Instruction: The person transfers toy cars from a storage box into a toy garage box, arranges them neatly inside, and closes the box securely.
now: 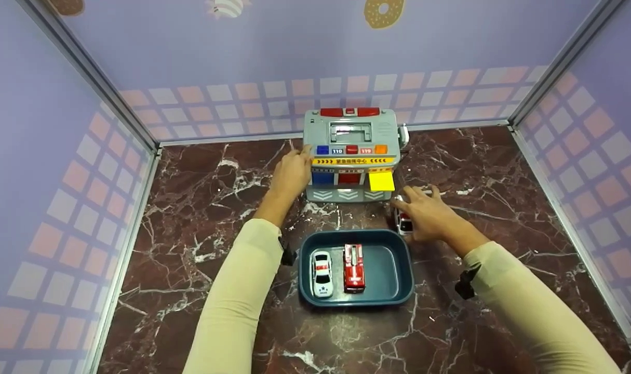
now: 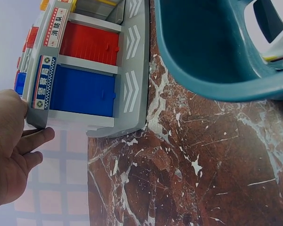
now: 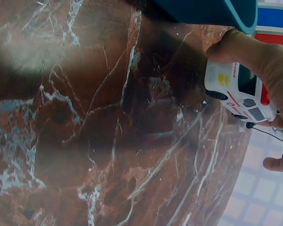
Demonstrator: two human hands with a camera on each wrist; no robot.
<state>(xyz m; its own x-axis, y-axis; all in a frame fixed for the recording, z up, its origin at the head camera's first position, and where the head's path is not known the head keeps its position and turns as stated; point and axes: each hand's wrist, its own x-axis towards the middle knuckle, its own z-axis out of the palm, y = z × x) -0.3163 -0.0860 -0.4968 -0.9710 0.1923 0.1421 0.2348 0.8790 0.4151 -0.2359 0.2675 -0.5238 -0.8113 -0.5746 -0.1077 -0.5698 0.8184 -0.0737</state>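
A grey toy rescue station (image 1: 351,130) stands near the back wall, with blue and red garage doors and a raised yellow door (image 1: 381,181). At its left side my left hand (image 1: 293,171) holds the upper edge; in the left wrist view the hand's (image 2: 12,146) fingers bend at the corner. My right hand (image 1: 430,214) grips a white toy ambulance (image 1: 404,223) at the station's front right. In the right wrist view, thumb and fingers span the ambulance (image 3: 236,92), covering part of its roof.
A dark teal tray (image 1: 306,291) sits in front of the station. In it lie a white toy police car (image 1: 322,275) and a red toy fire truck (image 1: 354,270). Patterned walls (image 1: 222,104) enclose the brown marbled surface (image 1: 190,291) at the back and both sides.
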